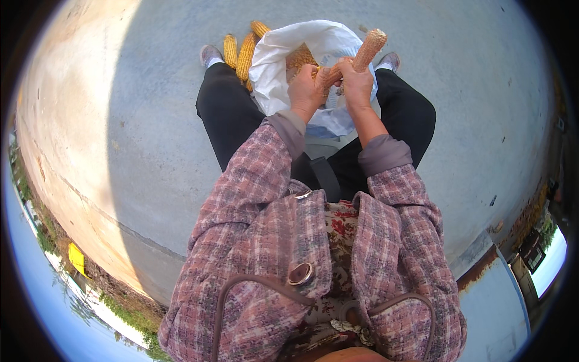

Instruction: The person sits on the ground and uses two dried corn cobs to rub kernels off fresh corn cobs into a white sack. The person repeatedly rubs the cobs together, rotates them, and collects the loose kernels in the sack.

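My right hand [357, 83] is closed around a bare, reddish corn cob [372, 45] that points up and outward over the rim of a white woven sack [267, 86]. Beside it, my left hand [307, 90] grips another cob, or the lower part of one; the hands hide where the pieces meet. A few yellow kernels show at my left fingertips. Inside the open sack lie loose yellow corn kernels [301, 58]. Left of the sack, several unshelled yellow ears of corn [245, 56] rest on the concrete, partly against its side.
My black-trousered legs flank the sack, with a shoe [211, 54] at the left and another shoe [389, 61] at the right. Concrete ground [154, 113] surrounds me, sunlit at far left. A pale, rust-edged panel [491, 303] stands at lower right.
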The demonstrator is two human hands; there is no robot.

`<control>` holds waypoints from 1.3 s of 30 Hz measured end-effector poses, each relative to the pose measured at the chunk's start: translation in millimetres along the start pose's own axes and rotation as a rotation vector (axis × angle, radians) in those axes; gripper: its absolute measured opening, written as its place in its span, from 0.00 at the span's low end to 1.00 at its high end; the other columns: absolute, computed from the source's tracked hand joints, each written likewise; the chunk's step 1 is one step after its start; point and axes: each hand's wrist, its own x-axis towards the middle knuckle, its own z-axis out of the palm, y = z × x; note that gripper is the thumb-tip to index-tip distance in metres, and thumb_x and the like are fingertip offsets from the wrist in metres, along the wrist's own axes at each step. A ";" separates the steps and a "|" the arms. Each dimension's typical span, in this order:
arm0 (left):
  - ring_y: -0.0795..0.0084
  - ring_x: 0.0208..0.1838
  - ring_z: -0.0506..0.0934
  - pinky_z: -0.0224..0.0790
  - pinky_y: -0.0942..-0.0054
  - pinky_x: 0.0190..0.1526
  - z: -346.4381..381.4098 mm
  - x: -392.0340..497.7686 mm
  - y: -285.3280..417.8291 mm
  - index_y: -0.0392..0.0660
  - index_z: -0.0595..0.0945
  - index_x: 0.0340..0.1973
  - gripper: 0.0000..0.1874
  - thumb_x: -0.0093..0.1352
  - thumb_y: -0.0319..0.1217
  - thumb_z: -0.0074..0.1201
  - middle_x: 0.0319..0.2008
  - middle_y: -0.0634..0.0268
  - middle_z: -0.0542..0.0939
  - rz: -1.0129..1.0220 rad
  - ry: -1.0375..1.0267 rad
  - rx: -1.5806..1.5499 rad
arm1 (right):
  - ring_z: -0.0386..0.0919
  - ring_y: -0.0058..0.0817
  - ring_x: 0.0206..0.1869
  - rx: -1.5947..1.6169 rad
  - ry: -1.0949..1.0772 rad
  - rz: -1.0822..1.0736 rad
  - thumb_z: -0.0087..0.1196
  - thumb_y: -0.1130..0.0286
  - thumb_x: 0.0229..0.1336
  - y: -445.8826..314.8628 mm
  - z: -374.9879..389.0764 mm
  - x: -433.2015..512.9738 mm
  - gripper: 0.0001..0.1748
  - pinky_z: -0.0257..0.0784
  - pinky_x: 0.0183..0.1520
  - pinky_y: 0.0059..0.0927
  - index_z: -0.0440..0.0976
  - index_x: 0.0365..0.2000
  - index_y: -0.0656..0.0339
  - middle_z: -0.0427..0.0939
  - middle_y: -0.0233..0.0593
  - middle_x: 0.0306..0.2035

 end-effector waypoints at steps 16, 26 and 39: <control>0.69 0.26 0.74 0.66 0.66 0.33 -14.4 12.6 -1.5 0.34 0.81 0.25 0.27 0.72 0.47 0.43 0.22 0.58 0.78 -0.349 -0.056 -0.497 | 0.74 0.19 0.21 0.185 -0.139 -0.066 0.58 0.70 0.55 -11.9 -14.7 -12.0 0.11 0.70 0.21 0.20 0.74 0.37 0.66 0.76 0.34 0.27; 0.70 0.42 0.76 0.64 0.72 0.48 -22.2 17.3 -18.7 0.36 0.82 0.42 0.26 0.72 0.48 0.41 0.38 0.60 0.82 -0.285 -0.224 -0.547 | 0.77 0.28 0.35 0.301 -0.195 -0.018 0.53 0.67 0.58 -18.2 -49.2 4.1 0.19 0.74 0.31 0.28 0.69 0.46 0.67 0.78 0.41 0.37; 0.51 0.31 0.76 0.65 0.57 0.36 -48.5 0.2 -54.8 0.36 0.80 0.27 0.18 0.66 0.40 0.46 0.25 0.49 0.79 -0.029 -0.159 -0.035 | 0.79 0.29 0.39 0.242 -0.083 -0.073 0.55 0.71 0.55 -8.6 -79.8 -3.2 0.22 0.79 0.34 0.27 0.66 0.50 0.67 0.77 0.43 0.43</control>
